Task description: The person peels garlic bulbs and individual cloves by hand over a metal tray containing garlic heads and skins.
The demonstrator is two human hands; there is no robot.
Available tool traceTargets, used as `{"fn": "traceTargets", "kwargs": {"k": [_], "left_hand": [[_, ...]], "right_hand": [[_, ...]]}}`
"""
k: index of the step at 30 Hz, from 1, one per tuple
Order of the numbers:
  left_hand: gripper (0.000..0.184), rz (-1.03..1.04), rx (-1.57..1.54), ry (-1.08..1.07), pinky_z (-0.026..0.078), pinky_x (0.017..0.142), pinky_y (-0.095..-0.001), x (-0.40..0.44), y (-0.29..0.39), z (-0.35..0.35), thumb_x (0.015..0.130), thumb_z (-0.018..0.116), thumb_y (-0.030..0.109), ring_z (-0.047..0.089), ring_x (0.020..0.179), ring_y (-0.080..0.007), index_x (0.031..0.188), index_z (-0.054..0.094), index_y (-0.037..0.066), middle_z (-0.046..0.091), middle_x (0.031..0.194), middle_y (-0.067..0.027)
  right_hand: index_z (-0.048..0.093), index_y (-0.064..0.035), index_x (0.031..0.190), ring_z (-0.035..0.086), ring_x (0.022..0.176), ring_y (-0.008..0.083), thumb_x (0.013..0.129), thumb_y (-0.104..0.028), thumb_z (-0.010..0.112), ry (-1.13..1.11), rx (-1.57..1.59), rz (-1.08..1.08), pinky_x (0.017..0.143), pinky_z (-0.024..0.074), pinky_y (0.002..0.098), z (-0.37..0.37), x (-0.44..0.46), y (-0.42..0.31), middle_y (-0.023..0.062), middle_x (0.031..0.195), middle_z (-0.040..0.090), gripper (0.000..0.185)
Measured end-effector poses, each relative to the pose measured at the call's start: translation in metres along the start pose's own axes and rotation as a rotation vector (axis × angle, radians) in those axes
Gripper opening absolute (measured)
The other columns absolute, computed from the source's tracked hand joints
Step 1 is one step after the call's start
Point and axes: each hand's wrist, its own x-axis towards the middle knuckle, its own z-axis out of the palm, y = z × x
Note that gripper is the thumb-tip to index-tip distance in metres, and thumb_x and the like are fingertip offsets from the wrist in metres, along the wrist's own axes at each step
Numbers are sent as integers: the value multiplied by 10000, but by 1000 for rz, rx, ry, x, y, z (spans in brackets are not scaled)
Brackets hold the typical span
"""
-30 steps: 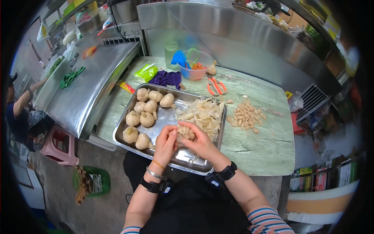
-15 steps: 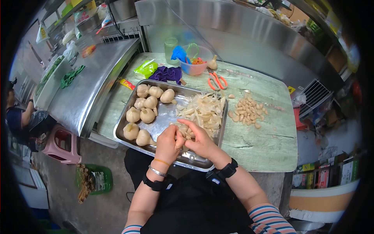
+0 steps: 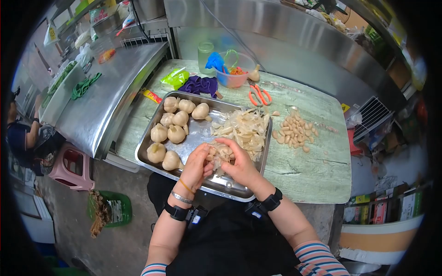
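My left hand and my right hand meet over the front of a steel tray. Between them is a partly broken garlic bulb, with papery skin hanging off it; both sets of fingers are curled round it. Several whole garlic bulbs fill the tray's left side. A heap of garlic skins lies at its right. Outside the tray, on the table, a pile of peeled cloves is spread to the right.
Orange-handled scissors, a purple cloth, a clear tub and a glass jar stand behind the tray on the green table. At left are a steel counter, a pink stool and another person.
My hands have parted slightly, and the broken bulb with its loose skin now shows between my fingers. The camera view has shifted a little.
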Motion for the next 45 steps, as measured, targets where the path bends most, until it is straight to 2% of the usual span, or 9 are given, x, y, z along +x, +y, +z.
{"fn": "traceTargets", "kwargs": {"k": [4, 6, 12, 16, 24, 34, 36, 43, 45], "left_hand": [[178, -7, -14, -39, 262, 429, -174, -1, 0, -1, 986, 424, 238, 326, 497, -38, 995, 526, 93, 424, 661, 34], [177, 135, 100, -71, 358, 465, -181, 3, -7, -1, 979, 459, 211, 413, 535, -52, 1068, 528, 75, 463, 705, 26], [247, 330, 231, 97, 504, 611, -210, -2, -6, 14, 941, 545, 157, 562, 683, -85, 1159, 525, 42, 563, 866, -22], [233, 297, 378, 32, 506, 617, -215, 3, -14, 1, 936, 555, 151, 565, 706, -88, 1124, 545, 16, 581, 909, -43], [255, 263, 127, 43, 492, 632, -211, 8, -14, -8, 992, 444, 194, 566, 724, -103, 1098, 557, -8, 598, 945, -68], [299, 219, -103, -24, 457, 654, -206, 2, -7, -9, 989, 445, 182, 542, 754, -110, 1171, 527, -41, 600, 956, -73], [321, 255, -203, -159, 443, 641, -211, 2, -7, -15, 985, 459, 200, 518, 773, -119, 1191, 515, -40, 587, 991, -71], [330, 330, -457, -44, 432, 641, -217, 0, -2, -12, 978, 474, 204, 487, 817, -120, 1207, 511, -31, 551, 1064, -63], [319, 361, -329, -62, 451, 657, -213, 2, -6, -14, 968, 495, 177, 515, 810, -108, 1224, 507, -13, 573, 1034, -51]], "right_hand": [[440, -57, 1295, 530, 1026, 126, 732, 10, 513, 53, -54, -47, 899, 432, 272, 0, 0, 8, 63, 1143, 535, 571], [434, -59, 1296, 539, 999, 113, 747, 20, 509, 29, 122, 131, 873, 442, 258, -3, -2, 2, 53, 1131, 535, 561], [433, -56, 1287, 533, 978, 88, 768, 15, 518, 87, 95, 10, 829, 452, 236, -2, -1, 9, 43, 1084, 535, 531], [434, -52, 1283, 539, 965, 92, 762, 14, 518, 78, 47, 32, 819, 461, 241, -2, -1, 13, 47, 1082, 535, 532], [454, -52, 1261, 541, 971, 106, 745, 22, 519, 101, 52, 14, 823, 464, 251, 2, -1, 7, 48, 1092, 537, 526], [466, -61, 1256, 537, 976, 106, 744, 21, 542, 153, -28, -33, 816, 461, 250, 1, 0, 20, 51, 1106, 541, 524], [469, -67, 1255, 537, 974, 102, 736, 13, 548, 174, -87, 18, 804, 460, 246, 0, -1, 21, 52, 1098, 545, 531], [517, -73, 1205, 555, 904, 131, 720, -3, 552, 175, -138, 287, 761, 464, 242, -2, -1, 16, 68, 1047, 547, 491], [541, -78, 1163, 564, 840, 173, 727, -42, 625, 125, -625, -47, 733, 477, 268, 3, -3, 11, 88, 1018, 541, 445]]}}
